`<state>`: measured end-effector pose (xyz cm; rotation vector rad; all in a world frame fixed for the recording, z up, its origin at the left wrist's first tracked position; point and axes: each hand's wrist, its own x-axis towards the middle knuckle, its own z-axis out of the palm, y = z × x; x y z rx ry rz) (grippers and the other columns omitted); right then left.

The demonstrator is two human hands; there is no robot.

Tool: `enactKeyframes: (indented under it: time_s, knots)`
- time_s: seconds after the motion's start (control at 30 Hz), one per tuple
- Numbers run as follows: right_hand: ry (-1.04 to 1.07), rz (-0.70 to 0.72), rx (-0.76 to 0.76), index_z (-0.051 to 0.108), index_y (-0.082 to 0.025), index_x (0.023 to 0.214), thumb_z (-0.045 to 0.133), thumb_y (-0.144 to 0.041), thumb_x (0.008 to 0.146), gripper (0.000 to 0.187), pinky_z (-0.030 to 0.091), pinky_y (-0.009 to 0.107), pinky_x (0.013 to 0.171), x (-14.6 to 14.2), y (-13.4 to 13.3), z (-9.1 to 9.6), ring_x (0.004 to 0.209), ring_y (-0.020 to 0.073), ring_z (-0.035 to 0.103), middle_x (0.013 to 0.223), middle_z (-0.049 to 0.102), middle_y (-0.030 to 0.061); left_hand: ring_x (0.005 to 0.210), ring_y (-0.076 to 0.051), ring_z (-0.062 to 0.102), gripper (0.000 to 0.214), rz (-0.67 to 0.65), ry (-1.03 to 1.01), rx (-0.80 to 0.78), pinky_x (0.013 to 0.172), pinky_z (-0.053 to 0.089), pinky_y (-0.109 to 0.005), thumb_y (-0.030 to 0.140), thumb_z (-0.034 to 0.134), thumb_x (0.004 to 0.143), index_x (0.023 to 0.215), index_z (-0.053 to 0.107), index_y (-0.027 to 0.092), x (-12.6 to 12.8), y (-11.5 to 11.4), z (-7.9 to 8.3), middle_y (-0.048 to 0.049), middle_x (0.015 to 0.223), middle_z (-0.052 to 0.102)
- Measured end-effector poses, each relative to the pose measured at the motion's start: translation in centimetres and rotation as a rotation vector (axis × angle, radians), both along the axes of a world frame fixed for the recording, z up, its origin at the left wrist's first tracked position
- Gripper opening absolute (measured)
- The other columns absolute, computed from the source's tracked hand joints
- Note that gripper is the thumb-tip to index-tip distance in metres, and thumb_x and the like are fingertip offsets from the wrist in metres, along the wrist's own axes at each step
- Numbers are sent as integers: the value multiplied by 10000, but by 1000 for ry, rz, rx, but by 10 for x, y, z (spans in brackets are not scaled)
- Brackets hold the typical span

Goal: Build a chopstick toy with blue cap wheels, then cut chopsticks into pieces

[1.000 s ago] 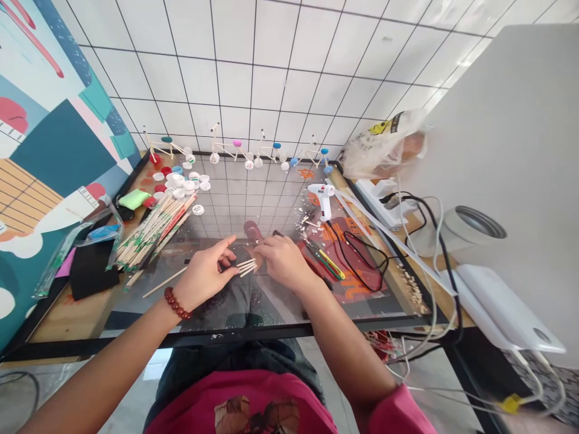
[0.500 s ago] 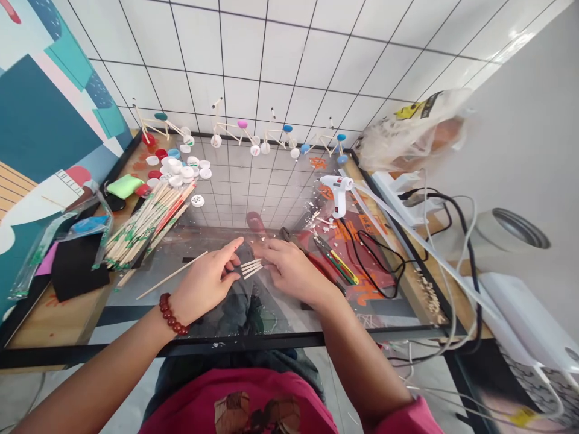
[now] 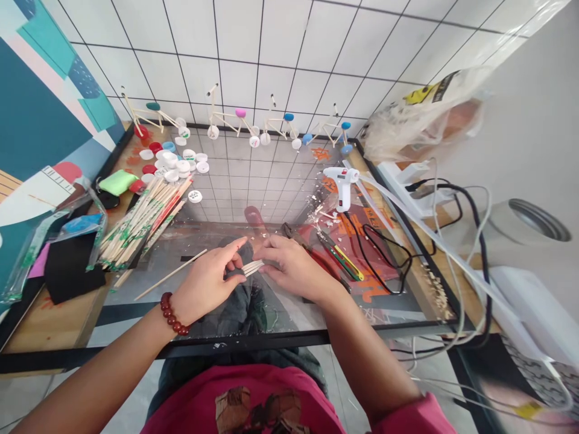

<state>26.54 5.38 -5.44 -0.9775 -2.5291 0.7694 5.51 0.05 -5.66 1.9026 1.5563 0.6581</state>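
Note:
Several short wooden sticks (image 3: 252, 267) lie side by side on the glass tabletop between my hands. My left hand (image 3: 208, 272), with a red bead bracelet (image 3: 174, 314) at its wrist, is at their left ends, thumb and index finger apart. At their right ends, my right hand (image 3: 296, 268) has its thumb and fingers closed around the tips. To the left, a long wooden stick (image 3: 172, 275) rests on the glass. Beside my right hand lie red-handled pliers (image 3: 323, 265) and a yellow-green utility knife (image 3: 346, 260).
A white hot glue gun (image 3: 342, 185) stands right of centre, its black cable curling over the table. Left are a bundle of wooden sticks (image 3: 140, 226) and bottle caps (image 3: 170, 161). Several small stick bicycles (image 3: 230, 120) line the back edge. White power strips (image 3: 525, 313) and cables run along the right.
The short sticks, spread slightly apart before, are now pressed together. My right hand's fingers have closed in on their ends. The view has shifted slightly.

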Motion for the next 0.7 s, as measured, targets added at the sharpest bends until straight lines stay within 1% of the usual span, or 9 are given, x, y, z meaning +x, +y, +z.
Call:
enactKeyframes:
  time_s: [0.27, 0.43, 0.5, 0.6, 0.7]
  knots:
    - [-19, -3, -6, 740, -202, 1030, 679, -84, 856, 218, 465, 322, 851, -1, -1, 3, 946, 185, 595, 971, 625, 46, 756, -165, 634, 586, -21, 3, 22, 748, 511, -301, 108, 656, 790, 1355, 555, 229, 1, 0, -1, 21, 844, 717]
    - [-26, -21, -5, 733, -214, 1029, 680, -106, 865, 203, 480, 336, 867, -2, -2, 3, 965, 192, 611, 983, 636, 45, 713, -151, 624, 585, -28, -17, -6, 716, 502, -281, 117, 648, 803, 1367, 550, 239, -1, 3, -3, 32, 835, 714]
    - [-32, -30, -13, 715, -213, 1075, 688, -107, 856, 245, 487, 355, 902, -2, -2, 5, 1008, 207, 612, 1018, 643, 56, 680, -141, 612, 594, -41, -29, -38, 695, 496, -270, 116, 648, 804, 1375, 545, 244, -3, 4, -3, 41, 824, 707]
    - [-29, -47, -29, 653, -206, 1196, 691, -104, 848, 365, 492, 378, 955, -1, -5, 10, 1080, 228, 600, 1104, 633, 78, 678, -140, 604, 609, -47, -23, -57, 688, 487, -266, 113, 647, 799, 1384, 542, 244, -5, 5, -3, 38, 838, 705]
    - [-30, -87, -33, 625, -193, 1216, 685, -141, 867, 358, 490, 400, 987, 0, -13, 12, 1098, 238, 591, 1153, 609, 95, 702, -146, 601, 610, -40, -24, -47, 699, 484, -269, 110, 627, 803, 1394, 537, 231, -5, 4, -2, 25, 855, 702]
